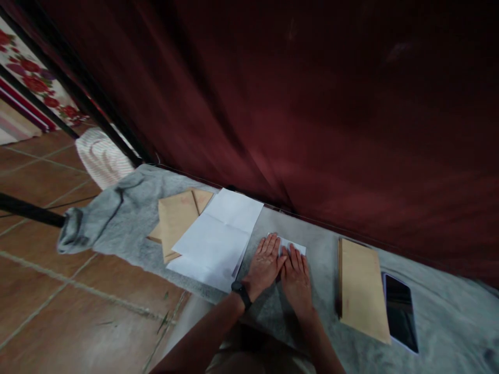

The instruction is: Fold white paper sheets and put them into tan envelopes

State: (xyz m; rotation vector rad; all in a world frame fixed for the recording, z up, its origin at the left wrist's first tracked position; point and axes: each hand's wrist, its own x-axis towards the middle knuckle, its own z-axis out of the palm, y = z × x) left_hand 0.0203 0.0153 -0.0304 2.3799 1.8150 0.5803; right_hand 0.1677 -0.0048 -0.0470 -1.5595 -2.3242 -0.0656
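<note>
A folded white sheet of paper [286, 242] lies on the grey cloth, mostly covered by my hands. My left hand [265, 262] rests flat on it with the fingers stretched out. Beside it, my right hand [296, 278] also presses flat on the paper, thumbs close together. To the left are larger white sheets [218, 234] with a visible crease, partly over several brown envelopes [177, 215]. A stack of brown envelopes [362, 288] lies to the right of my hands.
A phone [401, 311] lies against the right envelope stack. The grey cloth [128, 223] covers the long surface, backed by a dark red curtain [312, 130]. Dark metal bars [31, 210] and a striped cloth [103, 156] stand at left, above the tiled floor [78, 311].
</note>
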